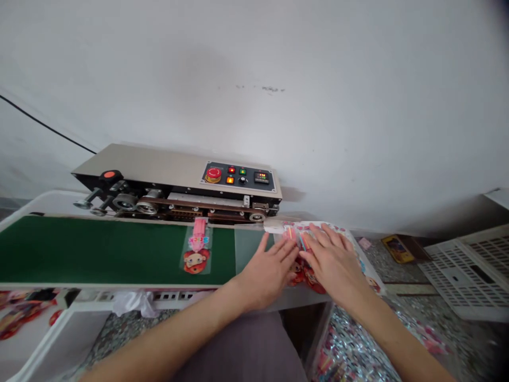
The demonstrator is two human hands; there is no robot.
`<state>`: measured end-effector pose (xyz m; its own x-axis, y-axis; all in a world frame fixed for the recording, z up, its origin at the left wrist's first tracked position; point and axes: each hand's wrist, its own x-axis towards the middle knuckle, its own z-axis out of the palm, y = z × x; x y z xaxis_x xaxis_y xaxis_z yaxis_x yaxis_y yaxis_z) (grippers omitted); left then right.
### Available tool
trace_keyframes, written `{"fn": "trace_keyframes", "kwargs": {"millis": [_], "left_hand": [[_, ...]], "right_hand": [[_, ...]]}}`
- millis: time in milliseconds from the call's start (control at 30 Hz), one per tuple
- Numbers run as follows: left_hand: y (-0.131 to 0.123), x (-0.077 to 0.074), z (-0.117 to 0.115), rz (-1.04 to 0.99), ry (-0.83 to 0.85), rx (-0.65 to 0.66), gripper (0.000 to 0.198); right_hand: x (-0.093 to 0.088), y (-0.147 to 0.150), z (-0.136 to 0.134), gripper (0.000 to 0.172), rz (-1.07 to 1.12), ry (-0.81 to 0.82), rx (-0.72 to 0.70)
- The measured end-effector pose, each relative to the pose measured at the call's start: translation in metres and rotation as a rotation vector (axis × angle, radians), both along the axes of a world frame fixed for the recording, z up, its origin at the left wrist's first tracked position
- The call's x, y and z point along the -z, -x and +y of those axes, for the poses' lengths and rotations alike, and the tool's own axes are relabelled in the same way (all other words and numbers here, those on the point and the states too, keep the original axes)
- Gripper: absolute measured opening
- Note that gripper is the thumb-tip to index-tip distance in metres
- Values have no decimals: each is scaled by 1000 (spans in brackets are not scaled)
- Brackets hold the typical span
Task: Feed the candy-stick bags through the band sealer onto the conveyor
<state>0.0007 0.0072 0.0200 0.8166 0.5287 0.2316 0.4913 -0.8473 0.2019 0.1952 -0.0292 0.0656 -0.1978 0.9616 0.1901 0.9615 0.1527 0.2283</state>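
Note:
My left hand (270, 273) lies over the right end of the green conveyor belt (119, 252), fingers stretched out onto a clear packet with a red-haired cartoon figure (295, 277). Beside it, my right hand (336, 265) rests with its fingers spread over more such packets and a printed white sheet (358, 246). The packets under both hands are partly hidden. Further left on the belt, one clear packet (196, 254) with a pink top and a cartoon face lies with its top edge at the band sealing machine (167, 170).
A control panel (238, 176) with a red button and lit display is on the machine. At lower right is a plastic bag (345, 345) of shiny small items. White plastic crates (473, 270) stand on the right. More cartoon pieces (24, 315) lie at lower left.

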Motion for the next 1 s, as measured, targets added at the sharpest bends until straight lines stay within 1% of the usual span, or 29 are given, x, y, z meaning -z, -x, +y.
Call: {"fn": "trace_keyframes", "kwargs": {"millis": [33,100,233,333,467,567,633,733,867,933,1000], "left_hand": [[-4,2,1,7,-4,22,57],[-5,8,3,35,-17,30,60],[10,12,7,72,-53,-29,53],[14,12,8,64,-74,-67,52],[9,16,8,55,-78,-86,55],[14,15,7,38,20,-124,59],[20,13,7,24,91,-134,57],[27,11,8,-9,135,-129,55],[29,14,9,-42,137,-138,52],[28,17,9,-40,105,-132,51],[27,18,8,-28,54,-113,50]], "right_hand": [[2,-7,-2,41,-15,-5,2],[8,-17,-8,43,-32,-5,0],[23,-20,-18,48,-29,-6,17],[26,-13,-20,48,-24,-18,34],[22,-2,-20,49,-10,-34,36],[20,11,-18,46,49,7,-32],[21,22,-16,47,88,65,-106],[24,39,-12,49,106,124,-167],[26,47,-12,41,54,103,-76],[27,45,-14,41,28,87,-52],[28,41,-16,45,10,79,-60]]}}
